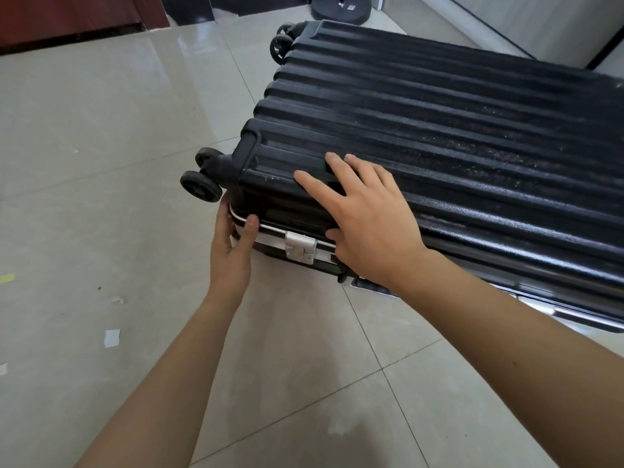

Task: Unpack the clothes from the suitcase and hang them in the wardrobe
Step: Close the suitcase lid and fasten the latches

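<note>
Black ribbed hard-shell suitcase (456, 136) closed. Left hand (229, 251) pinches its silver-rimmed corner; right hand (364, 228) flat, uncurled, on lid. Risk: seam nips thumb; case skids on glossy grey tile floor (101, 163).

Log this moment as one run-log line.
suitcase: lying on floor, lid down | left hand: grips its near corner | right hand: flat on top | clothes: not visible

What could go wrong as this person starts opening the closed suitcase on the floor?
1. The left hand pinches the silver frame at the corner of the suitcase; its thumb could be nipped at the seam.
2. The right hand lies flat on top, so it may hold the case shut against the lift.
</note>
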{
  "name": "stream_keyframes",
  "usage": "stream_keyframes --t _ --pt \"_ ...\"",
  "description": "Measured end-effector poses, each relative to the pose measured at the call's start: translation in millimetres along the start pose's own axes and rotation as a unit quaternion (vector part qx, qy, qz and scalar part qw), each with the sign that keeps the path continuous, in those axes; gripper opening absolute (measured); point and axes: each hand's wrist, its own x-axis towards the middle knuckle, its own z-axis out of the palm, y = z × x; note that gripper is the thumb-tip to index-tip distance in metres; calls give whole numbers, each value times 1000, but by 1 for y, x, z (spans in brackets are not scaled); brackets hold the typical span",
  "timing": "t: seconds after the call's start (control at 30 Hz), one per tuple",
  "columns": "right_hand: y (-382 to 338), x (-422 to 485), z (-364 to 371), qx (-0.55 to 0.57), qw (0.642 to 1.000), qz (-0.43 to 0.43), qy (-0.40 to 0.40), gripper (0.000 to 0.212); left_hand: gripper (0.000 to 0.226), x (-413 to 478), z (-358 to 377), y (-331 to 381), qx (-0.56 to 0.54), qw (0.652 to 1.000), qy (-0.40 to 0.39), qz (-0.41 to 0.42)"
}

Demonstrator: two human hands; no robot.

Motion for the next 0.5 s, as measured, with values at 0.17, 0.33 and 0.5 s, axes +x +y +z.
stream_keyframes --t 0.17,0.33,0.5 --pt "2 1 0 22 999 8 29 91 56 3 -2 -4 16 1000 0 -10" --pt "2 0 -1 22 999 10 36 91 47 3 -3 -2 31 999 8 8" --pt "-4 -1 5 18 999 10 32 92 51 2 -3 -9 20 1000 7 11"
